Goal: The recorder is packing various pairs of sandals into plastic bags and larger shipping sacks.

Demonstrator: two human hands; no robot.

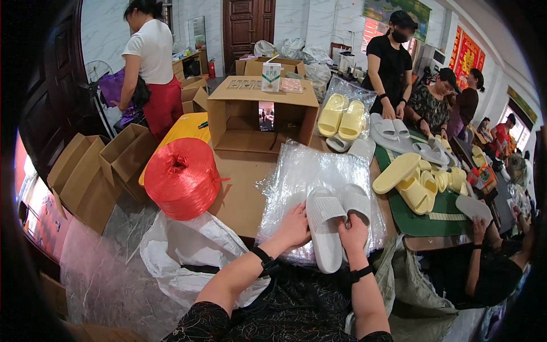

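Note:
A pair of light grey slide slippers [326, 231] lies side by side, soles down, on a stack of clear plastic bags [290, 185] in front of me. My right hand [354, 231] grips the slippers near their foot openings, its thumb between the two. Flat on the bags at the left slipper's outer edge rests my left hand [294, 226], fingers stretched out and holding nothing. Part of the right slipper is hidden behind my right hand and the left slipper.
A large red twine roll [182, 178] stands left of the bags, before an open cardboard box [262, 114] with a phone in it. Yellow slippers [419, 185] pile on a green mat [450, 227] at right, where several co-workers handle slippers. A white sack [196, 242] hangs below.

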